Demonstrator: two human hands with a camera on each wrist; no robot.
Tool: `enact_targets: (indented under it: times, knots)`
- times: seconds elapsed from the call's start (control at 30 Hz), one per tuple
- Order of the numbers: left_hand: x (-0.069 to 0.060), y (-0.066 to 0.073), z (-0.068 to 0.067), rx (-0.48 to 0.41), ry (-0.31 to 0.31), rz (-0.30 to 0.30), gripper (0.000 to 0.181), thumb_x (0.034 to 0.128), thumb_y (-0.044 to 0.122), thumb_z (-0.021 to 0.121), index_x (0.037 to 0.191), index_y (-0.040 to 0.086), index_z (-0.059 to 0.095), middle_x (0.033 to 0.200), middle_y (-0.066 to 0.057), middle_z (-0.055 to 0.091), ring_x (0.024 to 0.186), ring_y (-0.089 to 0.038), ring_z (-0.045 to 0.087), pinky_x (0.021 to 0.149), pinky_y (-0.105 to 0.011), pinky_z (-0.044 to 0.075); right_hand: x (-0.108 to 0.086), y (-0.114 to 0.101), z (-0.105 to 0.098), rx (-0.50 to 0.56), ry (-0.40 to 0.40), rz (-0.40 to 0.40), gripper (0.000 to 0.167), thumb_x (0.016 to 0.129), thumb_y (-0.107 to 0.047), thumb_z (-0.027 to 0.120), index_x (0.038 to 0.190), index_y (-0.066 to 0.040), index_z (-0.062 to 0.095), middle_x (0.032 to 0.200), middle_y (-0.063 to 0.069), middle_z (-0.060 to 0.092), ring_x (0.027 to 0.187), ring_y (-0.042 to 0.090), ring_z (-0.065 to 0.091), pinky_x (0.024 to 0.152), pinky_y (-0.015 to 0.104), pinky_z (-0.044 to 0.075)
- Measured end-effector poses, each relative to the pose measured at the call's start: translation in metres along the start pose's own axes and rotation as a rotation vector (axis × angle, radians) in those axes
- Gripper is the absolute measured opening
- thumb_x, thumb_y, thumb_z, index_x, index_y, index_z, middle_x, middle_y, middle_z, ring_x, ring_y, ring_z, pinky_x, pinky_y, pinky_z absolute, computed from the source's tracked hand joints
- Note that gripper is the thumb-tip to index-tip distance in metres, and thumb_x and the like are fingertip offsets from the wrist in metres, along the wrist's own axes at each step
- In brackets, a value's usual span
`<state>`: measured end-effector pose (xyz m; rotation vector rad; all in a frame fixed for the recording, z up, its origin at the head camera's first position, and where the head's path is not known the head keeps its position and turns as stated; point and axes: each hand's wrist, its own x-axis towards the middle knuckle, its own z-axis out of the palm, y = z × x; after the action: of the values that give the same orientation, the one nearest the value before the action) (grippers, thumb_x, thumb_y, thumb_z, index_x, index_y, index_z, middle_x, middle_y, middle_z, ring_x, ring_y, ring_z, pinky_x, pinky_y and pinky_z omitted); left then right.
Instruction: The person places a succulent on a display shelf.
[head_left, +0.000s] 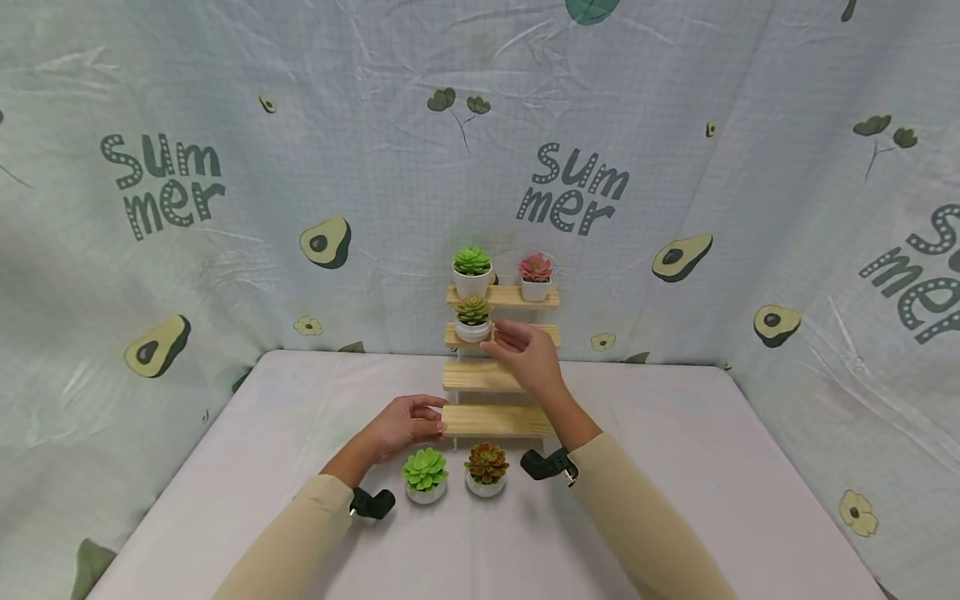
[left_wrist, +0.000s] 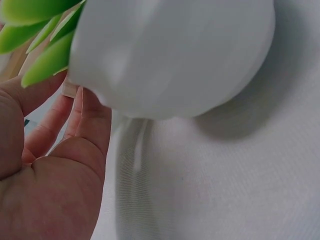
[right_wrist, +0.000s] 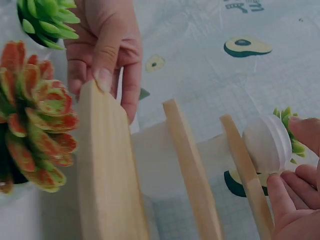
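Observation:
A tiered wooden shelf stands on the table. My left hand grips the left end of its lowest step, thumb in front and fingers behind, as the right wrist view shows. At the second step from the top, my right hand holds the right side of a small white pot with a green succulent between thumb and fingertips. That pot sits at the step's left end. Above it, on the top step, are a bright green succulent and a pink succulent, both in white pots.
In front of the shelf, a light green succulent and a reddish-brown succulent stand in white pots between my forearms. A patterned cloth hangs behind the white-covered table.

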<state>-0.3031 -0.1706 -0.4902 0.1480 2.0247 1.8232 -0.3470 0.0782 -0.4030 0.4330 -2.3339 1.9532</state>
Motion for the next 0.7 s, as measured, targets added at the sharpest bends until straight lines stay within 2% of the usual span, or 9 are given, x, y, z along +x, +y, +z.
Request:
enact_targets:
  times: [0.13,0.33,0.53,0.7]
  knots:
    - [0.000,0.000,-0.001,0.005,0.001,0.002,0.051,0.0992,0.002,0.064,0.146,-0.005,0.048,0.114,-0.014,0.069,0.091,-0.016,0.072,0.090,-0.036,0.063,-0.014,0.004,-0.001,0.046,0.004,-0.005,0.052,0.089,-0.017,0.082,0.134,0.002,0.064,0.138,0.019,0.065,0.128,0.032,0.064,0.098,0.028,0.058]
    - [0.000,-0.001,-0.001,0.021,0.005,0.006,0.051,0.0988,0.002,0.065,0.146,-0.004,0.048,0.113,-0.014,0.069,0.091,-0.017,0.072,0.090,-0.036,0.063,-0.039,0.015,-0.006,0.082,-0.008,-0.052,0.050,0.089,-0.015,0.081,0.132,0.003,0.065,0.135,0.020,0.066,0.126,0.033,0.065,0.094,0.021,0.058]
    - [0.000,0.000,0.000,0.021,0.009,0.006,0.051,0.0985,0.002,0.065,0.146,-0.004,0.048,0.113,-0.014,0.068,0.091,-0.017,0.072,0.089,-0.036,0.063,-0.066,0.025,-0.009,0.082,-0.022,-0.050,0.047,0.087,-0.018,0.083,0.129,-0.001,0.069,0.134,0.019,0.067,0.124,0.032,0.067,0.094,0.021,0.059]
    - [0.000,-0.001,0.000,0.027,0.017,-0.002,0.051,0.0984,0.002,0.066,0.146,-0.003,0.049,0.113,-0.014,0.068,0.091,-0.017,0.072,0.089,-0.036,0.063,-0.089,0.032,-0.007,0.095,-0.043,-0.019,0.046,0.087,-0.016,0.083,0.129,-0.003,0.069,0.133,0.019,0.068,0.127,0.040,0.063,0.094,0.022,0.059]
